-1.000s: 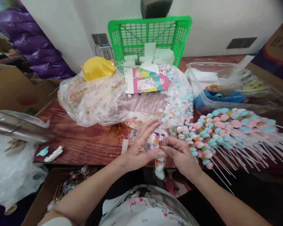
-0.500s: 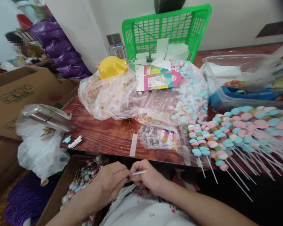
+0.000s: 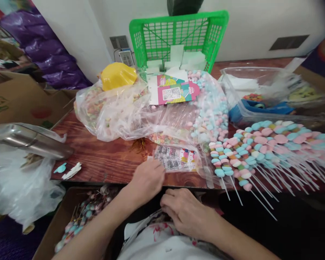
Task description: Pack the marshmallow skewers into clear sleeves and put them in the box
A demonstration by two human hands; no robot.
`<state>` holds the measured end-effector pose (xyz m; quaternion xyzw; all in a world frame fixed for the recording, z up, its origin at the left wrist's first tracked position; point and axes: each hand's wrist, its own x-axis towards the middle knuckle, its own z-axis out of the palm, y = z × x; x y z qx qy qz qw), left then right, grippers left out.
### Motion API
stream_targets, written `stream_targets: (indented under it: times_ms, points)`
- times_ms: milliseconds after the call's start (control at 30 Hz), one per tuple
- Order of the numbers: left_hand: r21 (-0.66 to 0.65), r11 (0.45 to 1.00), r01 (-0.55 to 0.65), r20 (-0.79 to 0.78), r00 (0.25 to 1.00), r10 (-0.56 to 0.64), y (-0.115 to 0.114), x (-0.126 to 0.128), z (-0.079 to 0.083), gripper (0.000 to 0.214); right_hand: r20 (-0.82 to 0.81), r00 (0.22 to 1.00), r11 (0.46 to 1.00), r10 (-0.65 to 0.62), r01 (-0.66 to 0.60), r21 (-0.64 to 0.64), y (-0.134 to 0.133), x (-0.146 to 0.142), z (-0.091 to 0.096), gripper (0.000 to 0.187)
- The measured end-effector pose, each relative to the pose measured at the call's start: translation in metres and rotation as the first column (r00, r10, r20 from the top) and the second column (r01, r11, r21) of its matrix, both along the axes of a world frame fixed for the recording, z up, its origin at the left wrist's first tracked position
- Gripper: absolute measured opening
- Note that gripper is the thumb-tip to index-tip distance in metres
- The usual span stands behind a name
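My left hand [image 3: 147, 178] rests on the front edge of the wooden table [image 3: 108, 159], fingers curled under at the left end of a stack of printed clear bags [image 3: 176, 159]. Whatever its fingers hold is hidden. My right hand [image 3: 184, 209] lies lower, on my lap, with its fingers bent and pressed together against the floral cloth and a clear wrapper. To the right of both hands, several marshmallow candy skewers [image 3: 249, 155] lie fanned on the table, sticks pointing toward me.
Clear bags of loose candy [image 3: 211, 108] and coloured rings [image 3: 111, 108] lie mid-table, under a printed card [image 3: 173, 92]. Behind stand a green basket [image 3: 178, 18] and a clear tub [image 3: 262, 70]. A cardboard box of wrapped skewers [image 3: 81, 215] sits lower left, beside a metal flask [image 3: 29, 141].
Both hands held a skewer together in front of me; now the left hand has gone up to the stack of bags and the right has dropped to my lap. The skewer is out of sight.
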<state>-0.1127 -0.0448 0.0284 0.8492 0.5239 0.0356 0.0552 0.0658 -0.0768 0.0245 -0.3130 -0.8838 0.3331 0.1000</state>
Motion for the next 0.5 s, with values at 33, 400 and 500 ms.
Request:
stream_targets:
  times_ms: [33, 400, 500]
  points:
    - [0.036, 0.996, 0.087, 0.005, 0.996, -0.088, 0.02, 0.019, -0.003, 0.021, 0.008, 1.0, 1.0, -0.028, 0.028, 0.002, -0.002, 0.006, 0.002, 0.016]
    - [0.071, 0.971, 0.228, -0.167, 0.962, -0.214, 0.077, 0.052, -0.037, 0.025, -0.311, 0.706, 0.635, -0.636, 0.708, 0.309, -0.004, 0.132, -0.01, 0.012]
    - [0.092, 0.977, 0.193, -0.089, 0.979, -0.185, 0.079, 0.042, -0.034, 0.032, -0.261, 0.596, 0.394, -0.76, 0.741, 0.544, 0.002, 0.158, -0.02, 0.01]
